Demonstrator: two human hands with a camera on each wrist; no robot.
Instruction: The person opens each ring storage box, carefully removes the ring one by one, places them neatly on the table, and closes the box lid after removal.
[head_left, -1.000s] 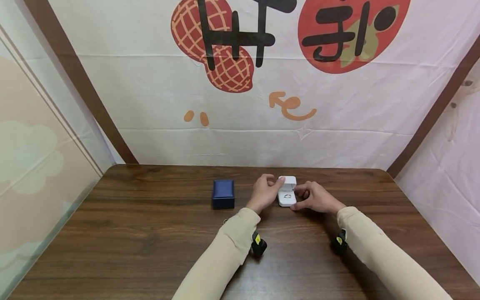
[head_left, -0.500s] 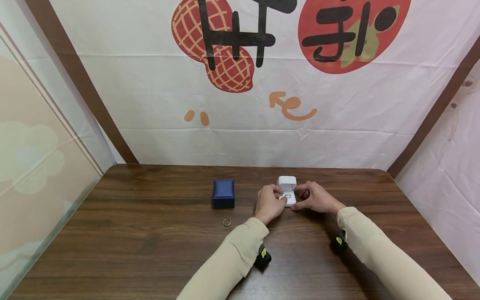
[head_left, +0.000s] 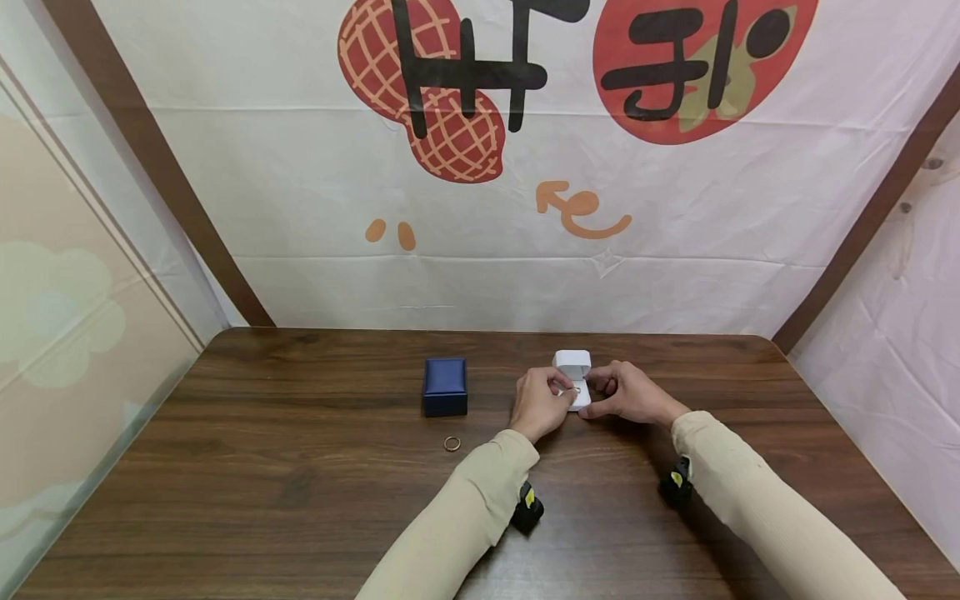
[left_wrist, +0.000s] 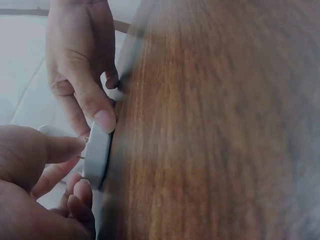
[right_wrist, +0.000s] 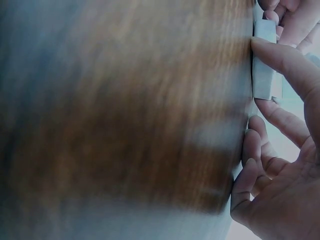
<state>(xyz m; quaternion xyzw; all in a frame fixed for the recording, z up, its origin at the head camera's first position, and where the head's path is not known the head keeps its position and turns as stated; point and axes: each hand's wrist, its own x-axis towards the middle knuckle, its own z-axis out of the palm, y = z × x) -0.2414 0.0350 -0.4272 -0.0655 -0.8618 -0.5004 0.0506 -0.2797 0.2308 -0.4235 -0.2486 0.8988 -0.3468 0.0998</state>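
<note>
A small white ring box [head_left: 572, 360] stands on the table with its lid up. My left hand [head_left: 538, 406] is at its open front, thumb and forefinger pinching a thin ring [left_wrist: 81, 157] at the insert. Most of that ring is hidden by the fingertips. From the other side my right hand [head_left: 632, 395] holds the box's base [right_wrist: 263, 75] between thumb and forefinger, its other fingers bent beside it. A gold-coloured ring [head_left: 452, 451] lies flat on the wood, left of my left forearm.
A closed dark blue box [head_left: 445, 387] stands left of the white one. The brown wooden table [head_left: 300, 467] ends at a printed cloth wall [head_left: 315, 292] behind. Both wrists carry small black devices.
My left hand has come from the raised lid down to the box's front and closed on the ring there. The gold-coloured ring on the table came into full view. My right hand stayed put.
</note>
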